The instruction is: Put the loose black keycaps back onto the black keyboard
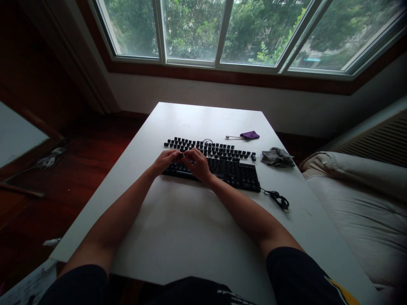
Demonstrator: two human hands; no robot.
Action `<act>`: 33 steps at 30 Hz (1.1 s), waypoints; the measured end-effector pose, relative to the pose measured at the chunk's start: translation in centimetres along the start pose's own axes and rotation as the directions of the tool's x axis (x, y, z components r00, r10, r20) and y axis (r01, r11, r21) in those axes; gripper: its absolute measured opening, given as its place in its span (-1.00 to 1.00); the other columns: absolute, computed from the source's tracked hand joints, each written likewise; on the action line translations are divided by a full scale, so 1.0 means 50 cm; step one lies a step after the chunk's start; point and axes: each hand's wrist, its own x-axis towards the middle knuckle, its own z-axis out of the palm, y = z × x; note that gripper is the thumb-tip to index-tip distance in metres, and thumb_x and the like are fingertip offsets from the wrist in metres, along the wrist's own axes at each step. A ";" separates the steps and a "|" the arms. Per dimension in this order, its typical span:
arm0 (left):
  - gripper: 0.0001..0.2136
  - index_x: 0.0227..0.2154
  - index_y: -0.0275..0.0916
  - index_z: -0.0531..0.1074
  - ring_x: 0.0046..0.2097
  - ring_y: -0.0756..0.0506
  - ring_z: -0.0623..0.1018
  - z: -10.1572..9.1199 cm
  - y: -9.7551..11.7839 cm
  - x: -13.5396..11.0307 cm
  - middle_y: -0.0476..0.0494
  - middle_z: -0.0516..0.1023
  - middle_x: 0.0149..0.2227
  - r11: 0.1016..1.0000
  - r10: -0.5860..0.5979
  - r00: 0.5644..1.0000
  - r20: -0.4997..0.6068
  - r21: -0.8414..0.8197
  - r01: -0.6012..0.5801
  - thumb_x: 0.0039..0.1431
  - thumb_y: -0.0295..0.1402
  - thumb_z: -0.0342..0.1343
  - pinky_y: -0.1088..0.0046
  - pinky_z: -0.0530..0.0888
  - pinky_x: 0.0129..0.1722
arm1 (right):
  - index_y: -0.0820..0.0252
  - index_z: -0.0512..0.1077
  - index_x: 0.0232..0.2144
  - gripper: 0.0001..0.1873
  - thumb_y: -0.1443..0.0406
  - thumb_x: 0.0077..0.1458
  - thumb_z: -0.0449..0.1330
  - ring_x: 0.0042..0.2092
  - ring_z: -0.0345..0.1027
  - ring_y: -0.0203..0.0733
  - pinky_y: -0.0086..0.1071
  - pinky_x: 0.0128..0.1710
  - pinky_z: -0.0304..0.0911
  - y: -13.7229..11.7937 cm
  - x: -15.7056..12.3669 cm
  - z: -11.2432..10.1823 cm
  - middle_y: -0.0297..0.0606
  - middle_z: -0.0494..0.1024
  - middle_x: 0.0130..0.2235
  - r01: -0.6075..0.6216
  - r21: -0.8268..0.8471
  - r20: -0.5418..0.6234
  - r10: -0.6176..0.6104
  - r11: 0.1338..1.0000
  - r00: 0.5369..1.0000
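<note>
A black keyboard (237,173) lies on the white table (178,224), with rows of loose black keycaps (213,149) laid out just behind it. My left hand (164,162) and my right hand (197,164) meet above the keyboard's left end. Both have their fingers curled, pinching a small dark piece between their fingertips, apparently a keycap (180,156). The keyboard's left end is hidden under my hands.
A crumpled grey cloth (277,157) lies right of the keycaps. Behind it are a purple cloth (250,135) and a thin stick (233,137). The keyboard's coiled cable (278,198) trails off to the right. A cushioned seat (359,203) flanks the table's right side.
</note>
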 end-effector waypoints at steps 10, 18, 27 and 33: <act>-0.63 -0.31 -0.29 0.55 -0.36 -0.05 0.44 0.002 0.002 -0.002 -0.06 0.49 -0.44 0.999 0.012 1.000 -0.002 0.044 -0.012 0.27 -0.04 0.09 0.42 0.38 -0.29 | 0.08 0.49 -0.13 -0.85 0.23 0.27 0.20 -0.30 0.32 -0.23 -0.35 -0.27 0.29 -0.005 0.003 -0.003 -0.30 0.41 -0.32 0.036 -0.013 0.008 -0.035 0.999 0.999; -0.65 -0.33 -0.29 0.55 -0.36 -0.04 0.43 0.003 0.004 -0.003 -0.05 0.49 -0.44 0.999 -0.002 1.000 0.000 0.039 0.002 0.28 -0.07 0.09 0.43 0.37 -0.28 | 0.08 0.48 -0.14 -0.87 0.24 0.26 0.21 -0.29 0.33 -0.22 -0.34 -0.25 0.30 -0.003 0.000 0.001 -0.30 0.42 -0.30 0.011 0.007 0.013 -0.011 1.000 1.000; -0.64 -0.34 -0.29 0.55 -0.37 -0.05 0.43 0.004 0.004 -0.002 -0.06 0.50 -0.45 0.999 -0.019 1.000 0.006 0.041 0.019 0.25 -0.04 0.11 0.43 0.37 -0.31 | 0.08 0.48 -0.14 -0.85 0.22 0.25 0.23 -0.27 0.34 -0.22 -0.35 -0.26 0.30 -0.001 0.001 0.000 -0.29 0.43 -0.29 0.003 0.017 0.033 -0.003 1.000 0.999; -0.61 -0.35 -0.30 0.53 -0.37 -0.04 0.43 0.004 0.008 -0.003 -0.06 0.49 -0.45 0.996 -0.029 0.999 0.019 0.081 0.027 0.25 -0.03 0.08 0.44 0.39 -0.30 | 0.10 0.48 -0.14 -0.84 0.23 0.24 0.23 -0.26 0.33 -0.22 -0.36 -0.24 0.29 0.001 -0.001 0.001 -0.29 0.42 -0.28 0.007 0.031 0.040 -0.008 1.000 0.999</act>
